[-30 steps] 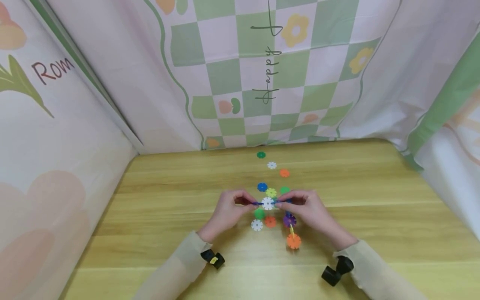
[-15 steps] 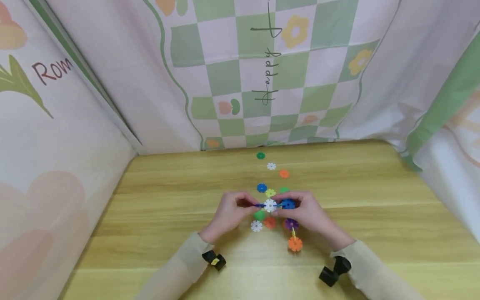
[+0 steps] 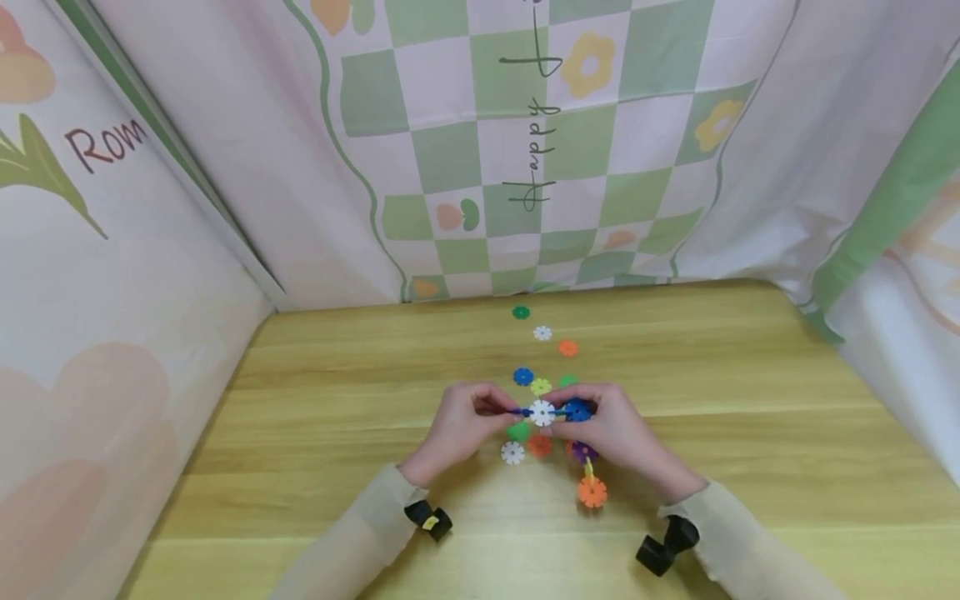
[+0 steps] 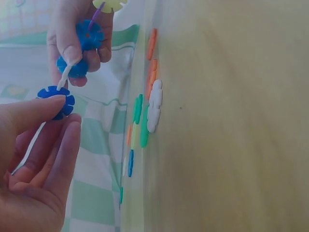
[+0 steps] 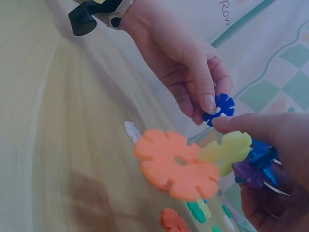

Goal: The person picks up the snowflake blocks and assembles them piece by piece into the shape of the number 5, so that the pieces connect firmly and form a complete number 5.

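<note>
Two hands hold a chain of flower-shaped discs (image 3: 577, 410) in the air above the wooden surface (image 3: 337, 500). At the chain's left end, the left hand (image 3: 471, 423) has its grip closed around a dark blue disc (image 4: 60, 102), thumb against fingers. The right hand (image 3: 618, 427) pinches the white disc (image 3: 542, 412) joined just beside it, thumb on the near side. From there the chain runs right through blue discs, then bends toward the near side through a purple disc (image 5: 248, 175) and a yellow disc (image 5: 227, 150) to an orange disc (image 3: 592, 492) hanging below the right grip. Loose discs lie flat around and beyond the hands: near left, a white one (image 3: 513, 452); farther off, a blue one (image 3: 522, 377); farthest, a dark green one (image 3: 521, 312) toward the checked curtain (image 3: 510, 142).
</note>
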The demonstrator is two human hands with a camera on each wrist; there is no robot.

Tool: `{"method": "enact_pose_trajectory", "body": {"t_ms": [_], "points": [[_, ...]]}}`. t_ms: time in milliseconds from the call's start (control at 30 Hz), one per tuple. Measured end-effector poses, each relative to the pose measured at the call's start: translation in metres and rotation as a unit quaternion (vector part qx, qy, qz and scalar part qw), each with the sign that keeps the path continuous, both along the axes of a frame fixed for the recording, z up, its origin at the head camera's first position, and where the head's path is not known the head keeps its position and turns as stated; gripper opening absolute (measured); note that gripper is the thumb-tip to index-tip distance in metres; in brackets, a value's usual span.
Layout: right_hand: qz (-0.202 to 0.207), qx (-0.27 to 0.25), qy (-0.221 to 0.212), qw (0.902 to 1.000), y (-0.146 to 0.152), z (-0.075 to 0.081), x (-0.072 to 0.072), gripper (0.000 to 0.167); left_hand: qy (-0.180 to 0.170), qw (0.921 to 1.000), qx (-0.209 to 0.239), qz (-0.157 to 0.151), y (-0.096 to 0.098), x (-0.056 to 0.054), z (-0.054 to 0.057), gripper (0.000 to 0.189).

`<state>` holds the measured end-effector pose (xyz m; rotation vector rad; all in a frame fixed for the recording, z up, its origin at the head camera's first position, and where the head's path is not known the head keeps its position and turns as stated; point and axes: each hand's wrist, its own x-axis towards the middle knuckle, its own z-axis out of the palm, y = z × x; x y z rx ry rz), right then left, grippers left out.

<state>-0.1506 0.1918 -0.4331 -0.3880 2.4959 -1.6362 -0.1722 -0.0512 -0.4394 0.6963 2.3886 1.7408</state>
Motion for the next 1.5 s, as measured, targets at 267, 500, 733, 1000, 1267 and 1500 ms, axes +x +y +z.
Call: {"method": "enact_pose_trajectory", "body": {"t_ms": [267,500,733,1000,1267,1500], "points": [[-0.002,0.019,0.027,0.9994,0.0012,0.0017,0.001,0.039,-0.003,0.9997,0.016,-0.016,0.0003,0.0011,0.0009,0.012],[0.01,0.027,0.06,0.9978,0.0057,0.0037,0.0002,0.038,0.006,0.9993,0.021,-0.031,0.002,0.0015,0.0047,0.01],[0.032,0.023,0.056,0.9976,0.0066,0.0064,-0.0026,0.036,0.014,0.9985,0.028,-0.045,0.002,0.0007,0.0033,0.008],[0.045,0.035,0.091,0.9943,0.0051,0.0063,-0.0054,0.037,0.016,0.9992,0.015,-0.035,0.0002,0.0008,0.0043,0.009],[0.054,0.035,0.105,0.9924,0.0048,0.0053,-0.0048,0.036,0.015,0.9983,0.03,-0.049,0.0028,0.0016,0.0031,0.01],[0.058,0.035,0.093,0.9934,0.0037,0.0049,-0.0049,0.036,0.015,0.9982,0.028,-0.05,0.0034,0.0019,0.003,0.01]]}}
